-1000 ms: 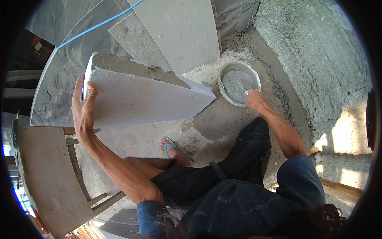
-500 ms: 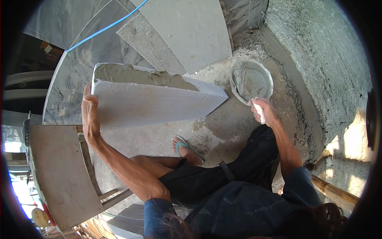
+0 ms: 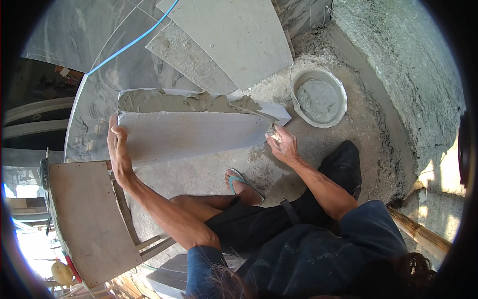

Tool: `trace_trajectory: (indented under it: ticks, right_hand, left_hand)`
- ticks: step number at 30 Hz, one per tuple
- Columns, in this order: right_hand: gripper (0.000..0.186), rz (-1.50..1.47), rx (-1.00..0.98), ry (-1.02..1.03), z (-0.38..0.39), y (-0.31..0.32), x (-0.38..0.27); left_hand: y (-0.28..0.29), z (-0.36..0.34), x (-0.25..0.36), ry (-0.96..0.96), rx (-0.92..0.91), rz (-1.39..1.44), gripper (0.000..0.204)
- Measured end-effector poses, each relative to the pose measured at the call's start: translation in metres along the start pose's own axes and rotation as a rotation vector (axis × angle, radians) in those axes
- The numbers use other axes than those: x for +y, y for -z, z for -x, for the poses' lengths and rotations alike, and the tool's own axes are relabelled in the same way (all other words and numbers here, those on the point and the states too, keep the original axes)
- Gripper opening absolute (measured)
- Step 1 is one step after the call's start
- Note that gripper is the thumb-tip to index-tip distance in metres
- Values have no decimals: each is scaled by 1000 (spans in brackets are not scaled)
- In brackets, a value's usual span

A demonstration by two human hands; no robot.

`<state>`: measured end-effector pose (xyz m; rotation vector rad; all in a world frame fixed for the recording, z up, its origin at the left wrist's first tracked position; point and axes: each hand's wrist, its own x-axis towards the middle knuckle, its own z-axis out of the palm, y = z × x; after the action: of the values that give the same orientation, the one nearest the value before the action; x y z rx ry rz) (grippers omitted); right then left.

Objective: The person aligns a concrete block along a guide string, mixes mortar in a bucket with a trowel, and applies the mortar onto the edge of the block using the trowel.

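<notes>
A long white lightweight concrete block (image 3: pixel 199 132) stands on the floor in front of me. Wet grey mortar (image 3: pixel 189 102) coats its upper edge in a rough, ridged layer. At the block's left end my left hand (image 3: pixel 119 142) grips the corner, its thumb on the near side. My right hand (image 3: pixel 284 144) is closed on a trowel (image 3: pixel 271 128) at the block's right end. The trowel is smeared with mortar and mostly hidden by the fingers. To the right of the block sits a round bucket (image 3: pixel 343 102) with mortar (image 3: pixel 318 99) in it.
Grey marbled panels (image 3: pixel 50 30) and flat boards (image 3: pixel 234 40) lie beyond the block, with a blue hose (image 3: pixel 132 37) across them. A wooden chair (image 3: pixel 94 214) stands at my left. Right of the bucket rises a rough rendered wall (image 3: pixel 398 74). My sandalled foot (image 3: pixel 244 187) is near the block.
My right hand has moved left from the bucket to the block's right end with the trowel. Mortar now reaches farther right along the edge. My left hand keeps its hold.
</notes>
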<state>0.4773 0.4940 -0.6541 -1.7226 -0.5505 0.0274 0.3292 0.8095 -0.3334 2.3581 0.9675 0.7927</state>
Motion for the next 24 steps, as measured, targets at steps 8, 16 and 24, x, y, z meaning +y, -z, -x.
trace_trajectory:
  ticks: [8,16,24]
  right_hand:
    - [31,-111,79,-369,12,13,-11]
    - [46,158,154,-171,45,-37,25]
    - [36,165,-31,-60,57,64,-22]
  left_hand:
    - [-3,-2,14,6,-55,-13,118]
    - [-6,-3,11,-27,-86,7,119]
    - [-5,-13,5,-23,-89,40,118]
